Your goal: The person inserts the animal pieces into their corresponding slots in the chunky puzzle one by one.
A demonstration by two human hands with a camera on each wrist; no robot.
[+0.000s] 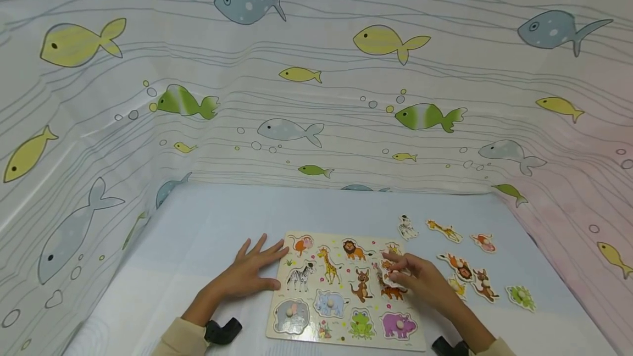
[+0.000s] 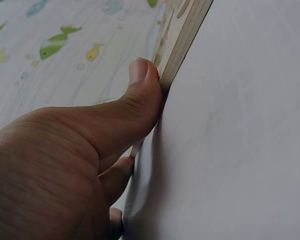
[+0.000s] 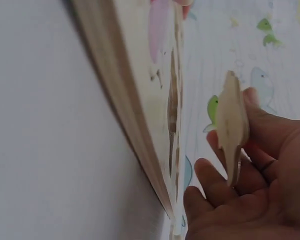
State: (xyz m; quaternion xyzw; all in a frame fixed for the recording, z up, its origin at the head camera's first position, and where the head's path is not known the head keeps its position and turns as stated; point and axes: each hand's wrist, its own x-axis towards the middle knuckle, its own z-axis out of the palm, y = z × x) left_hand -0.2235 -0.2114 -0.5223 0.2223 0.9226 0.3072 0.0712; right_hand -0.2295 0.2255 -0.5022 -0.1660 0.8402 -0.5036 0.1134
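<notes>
A big white table (image 1: 222, 213) has a wooden animal puzzle board (image 1: 328, 240) on it. The left hand (image 1: 247, 273) spreads its fingers apart, with its thumb touching the board's edge. The right hand (image 1: 422, 282) pinches a small wooden piece (image 3: 231, 120) — it is up over the board's right side. A gray elephant piece (image 1: 289, 323) sits in the board. Smaller pieces lie off to the right — a lion (image 1: 460, 268), a kangaroo (image 1: 486, 285) and a monkey (image 1: 484, 243).

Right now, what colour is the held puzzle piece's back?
The piece's back is pale tan; see the right wrist view.
</notes>
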